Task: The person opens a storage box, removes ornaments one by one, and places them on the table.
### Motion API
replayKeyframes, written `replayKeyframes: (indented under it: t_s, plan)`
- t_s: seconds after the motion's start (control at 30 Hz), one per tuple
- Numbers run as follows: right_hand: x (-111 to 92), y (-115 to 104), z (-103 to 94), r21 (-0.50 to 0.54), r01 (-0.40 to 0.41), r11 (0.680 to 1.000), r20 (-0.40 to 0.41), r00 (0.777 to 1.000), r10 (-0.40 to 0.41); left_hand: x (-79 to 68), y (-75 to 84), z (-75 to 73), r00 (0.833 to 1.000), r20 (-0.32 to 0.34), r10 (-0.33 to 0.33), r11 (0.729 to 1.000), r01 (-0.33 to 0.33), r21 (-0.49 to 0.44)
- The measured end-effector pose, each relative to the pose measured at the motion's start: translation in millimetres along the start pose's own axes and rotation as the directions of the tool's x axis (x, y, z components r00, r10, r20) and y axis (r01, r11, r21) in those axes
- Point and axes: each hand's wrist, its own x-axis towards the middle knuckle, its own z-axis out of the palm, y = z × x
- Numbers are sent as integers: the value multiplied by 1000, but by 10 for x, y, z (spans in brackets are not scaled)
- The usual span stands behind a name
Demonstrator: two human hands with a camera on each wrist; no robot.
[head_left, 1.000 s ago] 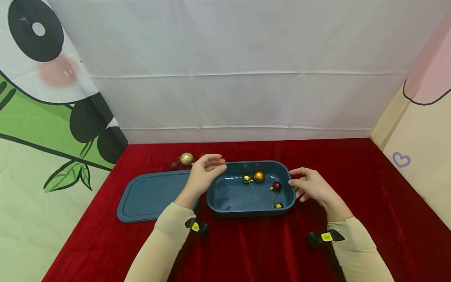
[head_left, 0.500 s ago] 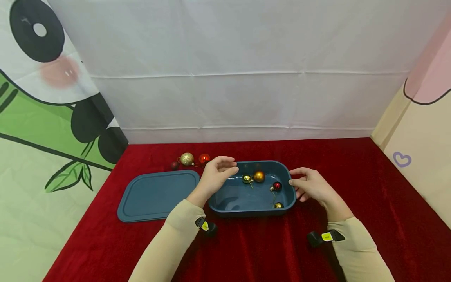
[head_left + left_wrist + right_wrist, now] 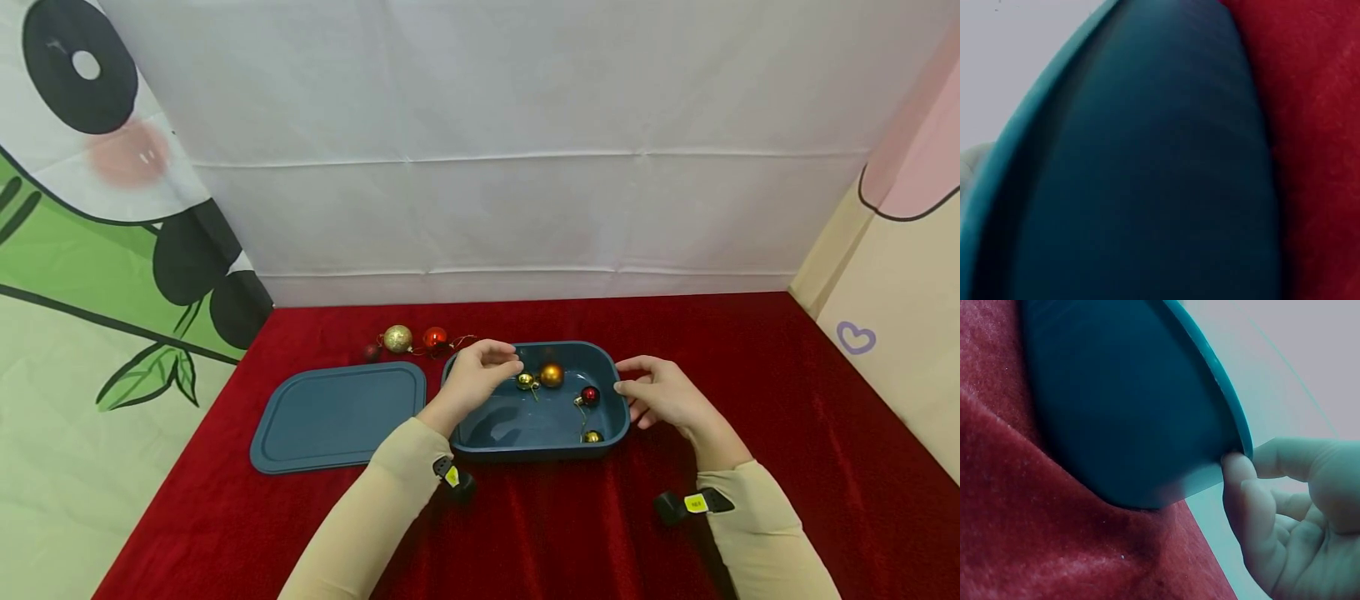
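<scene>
A blue rectangular box (image 3: 540, 455) sits on the red cloth with several small Christmas baubles inside. My left hand (image 3: 480, 375) hovers over its left side, fingers loosely bent and thumb apart, nothing visible between them. Nearest its fingertips are a shiny gold bauble (image 3: 525, 381) and an orange-gold bauble (image 3: 552, 375). Farther right lie a dark red bauble (image 3: 589, 396) and another gold bauble (image 3: 592, 437). My right hand (image 3: 663, 396) pinches the box's right rim between thumb and fingers; the right wrist view shows the thumb (image 3: 1244, 487) on the outer wall.
A flat blue lid (image 3: 337, 417) lies left of the box. Behind it are a glittery gold bauble (image 3: 397, 338), a bright red bauble (image 3: 435, 337) and a dark red bauble (image 3: 371, 352). A white cloth wall (image 3: 525, 217) rises behind the table.
My left hand has moved right, from the box's left edge to above its inside, uncovering the bright red bauble behind. The right hand and the box have stayed in place.
</scene>
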Motion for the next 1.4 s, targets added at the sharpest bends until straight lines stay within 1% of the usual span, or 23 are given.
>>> replayKeyframes:
  t_s: [0.13,0.27,0.5,0.67,0.77,0.93,1.0,1.13,1.4]
  plan:
    - [1,4,1,2,-1,1000,2,1000,1,31,-44,23,999,32,-21,1000,21,-16]
    - [3,5,0,1,-1,1000,2,1000,1,62,-75,33,998,45,-34,999,35,-16]
    - [5,3,-3,-1,-4,1000,-3,1000,4,119,-85,38,998,57,-7,999,5,39]
    - [5,0,0,0,-7,1000,-1,1000,7,146,-111,31,998,67,-11,994,4,107]
    - [8,3,1,0,-5,1000,-2,1000,5,156,-147,36,996,85,-6,983,-10,182]
    - [12,12,4,-1,-4,1000,-3,1000,4,174,-212,79,988,150,36,947,-82,312]
    - [14,11,10,-2,-5,1000,-2,1000,5,171,-219,94,985,169,38,939,-93,331]
    - [10,2,8,-9,-3,1000,-2,1000,3,169,-222,108,980,196,22,931,-92,352]
    - [6,-8,8,-11,-7,1000,-4,1000,7,177,-231,123,974,224,28,919,-113,379]
